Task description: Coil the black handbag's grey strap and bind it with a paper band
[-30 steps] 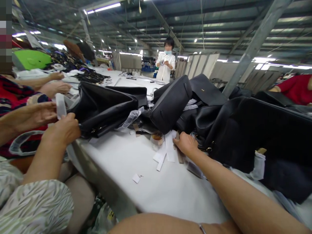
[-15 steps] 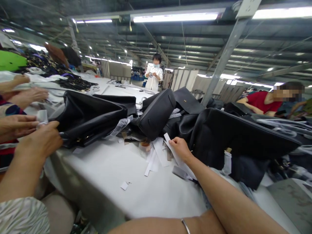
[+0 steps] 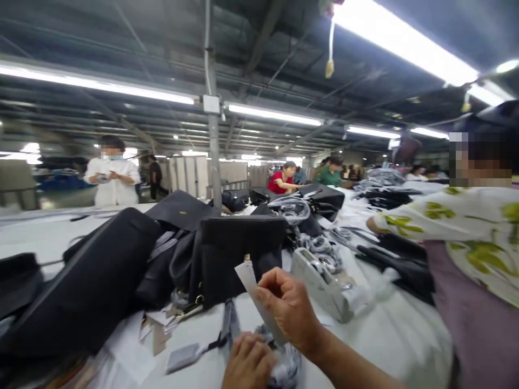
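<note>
My right hand (image 3: 288, 308) pinches a long white paper strip (image 3: 246, 276) between thumb and fingers and holds it upright above the table. Just below and to the left, my left hand (image 3: 248, 361) rests low over a bundle of grey wrapped straps (image 3: 287, 364). Its fingers are curled and partly blurred, so what lies under them is hidden. Left of it is a grey tag in a clear sleeve (image 3: 183, 357) on a black strap. A black handbag (image 3: 243, 246) stands behind the strip, with a small wrapped fitting showing at the strip's top.
A large black bag (image 3: 93, 286) leans at left, beside loose paper scraps (image 3: 156, 335). A grey box (image 3: 320, 286) and coiled wrapped straps (image 3: 320, 246) lie to the right. A co-worker (image 3: 478, 237) leans in at far right. A metal post (image 3: 213, 151) rises behind the bags.
The view has swung right. My right hand has lifted the paper strip from the scrap pile, and my left hand has come into view beside it. The co-workers' hands at left are out of view.
</note>
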Demonstrator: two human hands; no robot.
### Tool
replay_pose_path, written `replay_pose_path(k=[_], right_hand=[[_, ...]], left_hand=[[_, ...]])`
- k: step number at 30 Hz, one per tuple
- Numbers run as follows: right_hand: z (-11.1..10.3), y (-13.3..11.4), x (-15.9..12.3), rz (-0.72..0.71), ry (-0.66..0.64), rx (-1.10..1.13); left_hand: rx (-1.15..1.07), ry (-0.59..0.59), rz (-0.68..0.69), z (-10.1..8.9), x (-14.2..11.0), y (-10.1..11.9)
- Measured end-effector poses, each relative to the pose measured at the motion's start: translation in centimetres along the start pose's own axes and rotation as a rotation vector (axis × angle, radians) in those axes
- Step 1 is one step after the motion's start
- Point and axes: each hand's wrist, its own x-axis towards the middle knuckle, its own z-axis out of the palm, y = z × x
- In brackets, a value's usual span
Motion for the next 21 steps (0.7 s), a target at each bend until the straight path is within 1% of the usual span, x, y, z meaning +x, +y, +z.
replay_pose_path(k=[1, 2, 3, 4, 5, 7, 9, 10, 12, 13, 15, 18, 19, 21], right_hand=[[-2.2, -0.3, -1.3, -0.123, 0.048, -0.120], [-4.2, -0.5, -2.6, -0.261, 0.085, -0.251], [-5.9, -0.6, -4.1, -0.401, 0.114, -0.383], [-7.4, -0.6, -5.5, -0.523, 0.122, -0.498], [-8.6, -0.5, -6.7, -0.606, 0.123, -0.591], [-10.0, -0.2, -8.8, -0.675, 0.100, -0.712], [-10.4, 0.0, -10.5, -0.668, 0.085, -0.735], [-10.3, 0.1, -11.2, -0.649, 0.083, -0.709], [-10.0, 0.2, -12.5, -0.586, 0.089, -0.610], [-9.7, 0.3, -13.1, -0.541, 0.090, -0.548], [-9.3, 0.7, -14.2, -0.407, 0.088, -0.413], [-8.9, 1.4, -15.6, -0.104, 0.104, -0.168], [-8.8, 1.6, -16.1, 0.014, 0.091, -0.066], [-8.3, 1.9, -16.8, 0.241, 0.020, 0.150]], left_hand=[[-0.003, 0.063, -0.054, -0.6, 0.0, 0.5], [-0.041, 0.084, -0.130, -1.5, 0.2, 1.4], [-0.102, 0.080, -0.238, -2.4, 0.8, 2.4], [-0.185, 0.049, -0.347, -3.4, 1.6, 3.5], [-0.288, 0.014, -0.414, -4.1, 2.6, 4.6], [-0.537, 0.028, -0.498, -4.7, 4.8, 6.7], [-0.795, 0.007, -0.587, -4.4, 6.4, 8.5], [-0.900, -0.009, -0.625, -4.0, 6.9, 9.4], [-1.019, -0.018, -0.677, -3.1, 7.0, 11.0], [-1.036, -0.011, -0.689, -2.6, 6.8, 11.7], [-1.017, 0.019, -0.701, -1.9, 6.1, 12.7], [-1.020, 0.009, -0.695, -1.6, 5.0, 13.5], [-1.029, 0.003, -0.695, -1.6, 4.6, 13.6], [-1.059, -0.008, -0.708, -1.6, 4.1, 13.8]])
